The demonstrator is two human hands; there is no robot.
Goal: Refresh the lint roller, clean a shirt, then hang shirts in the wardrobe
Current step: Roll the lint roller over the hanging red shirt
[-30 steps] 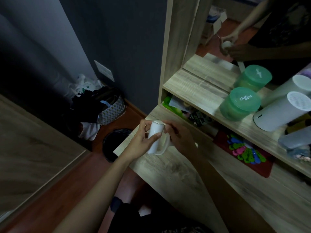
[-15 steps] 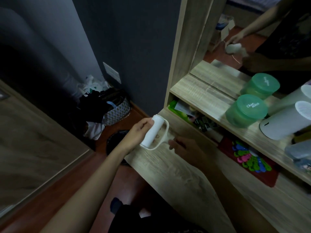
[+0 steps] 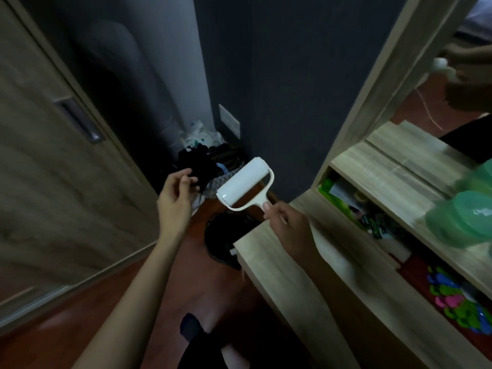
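Observation:
A white lint roller with a cream frame is held up over the floor, just left of the wooden table's corner. My right hand grips its short handle from below. My left hand hovers to the left of the roller, apart from it, fingers loosely curled with nothing clearly in them. The wardrobe's sliding door with a recessed metal handle fills the left side. No shirt is in view.
A black round bin stands on the red-brown floor below the roller. Behind it a patterned basket holds dark clothes and plastic bags. The wooden table and shelf with green tubs lie right; a mirror reflects me.
My left hand let go of the roller's drum and moved left. My right hand took the handle and lifted the roller away from the table. The view swung left toward the wardrobe door.

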